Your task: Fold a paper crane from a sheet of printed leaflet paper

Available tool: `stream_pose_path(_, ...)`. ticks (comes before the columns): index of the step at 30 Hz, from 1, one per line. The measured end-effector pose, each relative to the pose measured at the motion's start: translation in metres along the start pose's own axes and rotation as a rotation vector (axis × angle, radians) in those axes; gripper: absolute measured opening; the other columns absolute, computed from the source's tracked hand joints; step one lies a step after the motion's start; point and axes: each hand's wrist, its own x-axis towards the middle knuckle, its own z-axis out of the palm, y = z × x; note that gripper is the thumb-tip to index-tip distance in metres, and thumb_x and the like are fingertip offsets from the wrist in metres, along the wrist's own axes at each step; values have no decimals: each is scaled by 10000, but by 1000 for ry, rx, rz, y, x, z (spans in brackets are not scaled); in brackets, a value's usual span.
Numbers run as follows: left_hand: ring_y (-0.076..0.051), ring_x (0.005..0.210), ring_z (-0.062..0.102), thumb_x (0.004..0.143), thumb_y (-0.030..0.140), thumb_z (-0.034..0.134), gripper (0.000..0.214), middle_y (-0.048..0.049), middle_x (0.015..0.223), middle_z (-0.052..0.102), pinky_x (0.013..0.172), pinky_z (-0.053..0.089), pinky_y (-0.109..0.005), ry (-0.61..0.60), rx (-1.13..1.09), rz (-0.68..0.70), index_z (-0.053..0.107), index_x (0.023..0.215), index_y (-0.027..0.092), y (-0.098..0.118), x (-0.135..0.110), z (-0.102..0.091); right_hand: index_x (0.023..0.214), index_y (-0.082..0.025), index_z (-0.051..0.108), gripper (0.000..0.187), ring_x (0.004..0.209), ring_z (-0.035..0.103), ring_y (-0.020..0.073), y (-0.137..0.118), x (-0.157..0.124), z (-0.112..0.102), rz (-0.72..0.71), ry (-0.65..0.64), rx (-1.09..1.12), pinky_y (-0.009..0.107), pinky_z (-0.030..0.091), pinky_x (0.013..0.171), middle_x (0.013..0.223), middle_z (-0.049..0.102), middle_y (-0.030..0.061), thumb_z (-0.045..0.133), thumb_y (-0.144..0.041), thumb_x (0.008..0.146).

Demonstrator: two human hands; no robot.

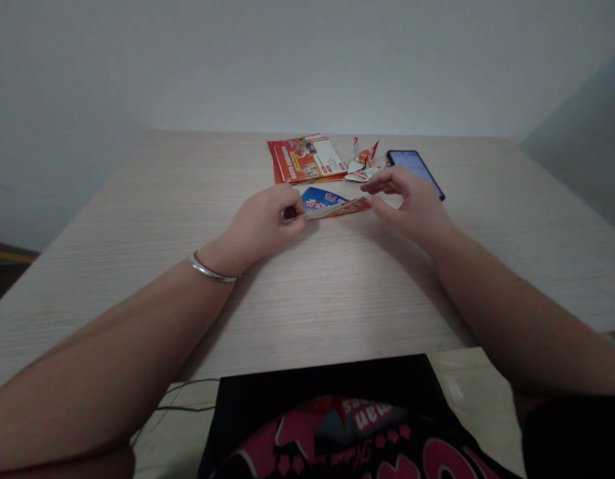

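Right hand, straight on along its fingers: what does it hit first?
Likely the near end of the folded paper; depth is unclear, so the right hand might pass above it.

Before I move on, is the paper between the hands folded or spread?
Folded, at least partly: the paper has a reddish flap along its blue side.

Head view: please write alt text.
Left hand grips a folded blue-and-red paper at a pale wooden table; right hand, open, is at its other end. Behind lie orange printed sheets, red-and-white paper pieces, a black smartphone.
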Motion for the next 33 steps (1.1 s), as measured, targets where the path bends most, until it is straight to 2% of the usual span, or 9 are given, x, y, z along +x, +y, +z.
stream_pose_path(1, -152, 695, 556, 823, 168, 598, 84, -6, 765, 653, 667, 417, -285, -1, -9, 15, 595, 745, 198, -1, 0, 1, 1042, -232, 750, 236, 1007, 752, 247, -2, -1, 3, -11, -25, 28, 435, 608, 940, 1149, 812, 68, 701, -334, 835)
stream_pose_path(5, -168, 752, 583, 828, 161, 610, 43, -20, 835, 676, 701, 447, -296, -8, -27, 63, 620, 820, 202, -2, 0, 6, 905, -247, 774, 102, 872, 746, 215, -9, -4, 16, 47, -65, 82, 402, 618, 859, 948, 815, 40, 687, -291, 876)
stream_pose_path(9, -167, 755, 581, 842, 164, 604, 59, -16, 842, 670, 706, 445, -294, -11, -69, 61, 638, 873, 201, 2, 0, 10, 883, -221, 776, 101, 804, 729, 202, -13, -4, 28, 69, -83, 113, 384, 595, 802, 891, 800, 45, 693, -279, 880)
stream_pose_path(11, -157, 743, 570, 868, 194, 615, 22, -11, 834, 665, 699, 436, -287, 2, -116, 50, 637, 870, 198, 6, -1, 12, 879, -212, 776, 101, 788, 718, 192, -16, -4, 32, 53, -110, 119, 359, 578, 772, 876, 797, 42, 693, -271, 877)
stream_pose_path(16, -132, 705, 540, 899, 261, 656, 102, 9, 796, 641, 669, 410, -270, -3, -233, 13, 626, 828, 194, 15, -2, 14, 891, -216, 778, 108, 746, 691, 168, -23, -4, 39, 27, -198, 148, 308, 531, 697, 855, 796, 28, 685, -271, 883)
stream_pose_path(23, -130, 637, 482, 826, 222, 666, 160, 21, 719, 574, 612, 347, -283, -74, -160, -53, 539, 730, 205, 16, -1, 8, 851, -209, 758, 102, 738, 664, 167, -24, -4, 32, 4, -204, 128, 301, 507, 682, 821, 777, 29, 665, -244, 871)
stream_pose_path(28, -145, 657, 509, 784, 170, 613, 76, 14, 716, 590, 627, 365, -287, -122, -82, -46, 562, 739, 203, 13, 1, 3, 890, -211, 741, 97, 769, 669, 178, -16, -5, 23, 14, -174, 130, 332, 530, 725, 872, 772, 34, 649, -244, 889)
stream_pose_path(33, -141, 623, 503, 769, 160, 588, 46, 6, 713, 619, 613, 367, -292, -172, -33, -63, 592, 752, 202, 11, 2, -1, 897, -244, 728, 73, 769, 665, 201, -3, -4, 15, 90, -175, 79, 371, 554, 742, 845, 744, 23, 659, -263, 910)
